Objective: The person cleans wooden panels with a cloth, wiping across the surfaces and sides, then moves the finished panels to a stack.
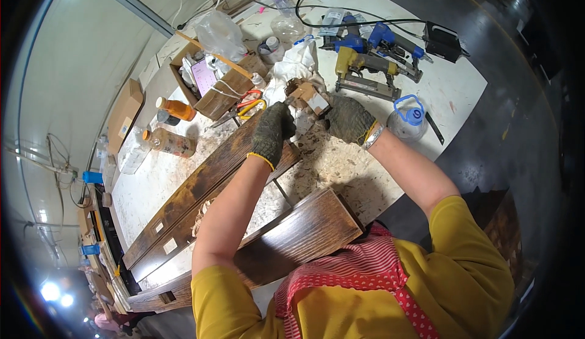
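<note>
Both my hands wear dark knitted gloves with yellow cuffs. My left hand [272, 133] is over the far end of a dark brown wooden board [207, 186], its fingers curled and partly hidden. Across from it, my right hand [350, 121] is curled beside a small stained brown box-like piece [308, 98] with a pale face. The right fingertips reach the edge of this piece; what lies inside them is hidden. A crumpled white cloth [295, 64] lies just behind the piece. Brown shavings and stains cover the white tabletop [347, 174] below my hands.
A second brown board [298, 229] lies nearest my apron. Nail guns [365, 71] sit at the far right, near a clear jug [408, 119]. On the left are scissors [247, 104], a cardboard box [213, 95] and bottles [170, 141]. A black hose [341, 19] crosses behind.
</note>
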Motion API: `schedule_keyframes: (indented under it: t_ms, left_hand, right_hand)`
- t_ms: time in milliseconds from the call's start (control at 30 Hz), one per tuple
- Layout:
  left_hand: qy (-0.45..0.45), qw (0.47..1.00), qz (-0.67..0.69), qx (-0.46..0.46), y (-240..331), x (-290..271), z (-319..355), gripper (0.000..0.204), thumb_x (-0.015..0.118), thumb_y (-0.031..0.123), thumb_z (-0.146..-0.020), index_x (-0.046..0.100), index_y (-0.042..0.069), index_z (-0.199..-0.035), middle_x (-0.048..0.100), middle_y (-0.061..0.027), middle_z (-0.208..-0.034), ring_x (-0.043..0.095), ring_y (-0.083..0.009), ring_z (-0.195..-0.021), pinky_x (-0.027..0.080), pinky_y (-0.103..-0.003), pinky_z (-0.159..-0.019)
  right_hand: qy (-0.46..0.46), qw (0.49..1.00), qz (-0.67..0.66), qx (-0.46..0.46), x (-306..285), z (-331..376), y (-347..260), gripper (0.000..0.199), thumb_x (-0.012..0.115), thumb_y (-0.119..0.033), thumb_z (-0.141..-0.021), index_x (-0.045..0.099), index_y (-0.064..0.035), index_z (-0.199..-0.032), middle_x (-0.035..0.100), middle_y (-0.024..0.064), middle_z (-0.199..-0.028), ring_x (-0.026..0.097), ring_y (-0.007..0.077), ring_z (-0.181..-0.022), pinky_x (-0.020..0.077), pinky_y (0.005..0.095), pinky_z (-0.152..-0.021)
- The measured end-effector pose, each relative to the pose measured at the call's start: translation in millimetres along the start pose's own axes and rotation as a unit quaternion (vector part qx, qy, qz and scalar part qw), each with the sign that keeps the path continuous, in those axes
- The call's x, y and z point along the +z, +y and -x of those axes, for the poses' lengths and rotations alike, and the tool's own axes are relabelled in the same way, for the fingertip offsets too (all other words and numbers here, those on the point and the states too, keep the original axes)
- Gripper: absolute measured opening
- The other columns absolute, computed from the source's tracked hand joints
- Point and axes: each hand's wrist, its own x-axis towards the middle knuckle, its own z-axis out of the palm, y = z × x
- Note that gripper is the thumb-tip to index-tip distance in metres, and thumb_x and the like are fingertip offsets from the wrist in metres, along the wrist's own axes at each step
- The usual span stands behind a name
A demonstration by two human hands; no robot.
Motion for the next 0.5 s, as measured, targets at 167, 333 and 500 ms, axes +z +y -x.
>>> schedule_keyframes:
  t_ms: [167,333,500]
  left_hand:
    - [0.003,1.000,0.021,0.011,-1,3,3,0.020,0.058,0.026,-0.093,0.055,0.014,-0.077,0.053,0.0001,-0.066,0.050,-0.0137,-0.057,0.042,-0.028,-0.054]
    - [0.030,0.997,0.064,0.010,-2,-6,-5,0.018,0.059,0.027,-0.094,0.054,0.015,-0.081,0.053,0.0002,-0.068,0.050,-0.0144,-0.057,0.043,-0.028,-0.054]
    - [-0.012,1.000,-0.006,0.013,-15,6,-2,0.026,0.055,0.030,-0.095,0.053,0.013,-0.076,0.052,-0.0017,-0.065,0.048,-0.0147,-0.052,0.042,-0.029,-0.051]
  right_hand:
    - [0.023,0.999,-0.029,-0.029,-6,0,7,0.022,0.055,-0.023,-0.100,0.060,-0.0065,-0.114,0.066,0.0092,-0.100,0.067,0.0231,-0.085,0.0591,0.0330,-0.066]
    - [0.010,1.000,0.026,-0.015,-2,8,8,0.021,0.057,-0.022,-0.099,0.061,-0.0054,-0.110,0.066,0.0086,-0.096,0.066,0.0207,-0.085,0.0586,0.0331,-0.069]
    - [0.009,0.999,-0.024,-0.032,-15,-5,10,0.024,0.049,-0.023,-0.102,0.061,-0.0041,-0.108,0.066,0.0084,-0.098,0.066,0.0209,-0.086,0.0579,0.0362,-0.075]
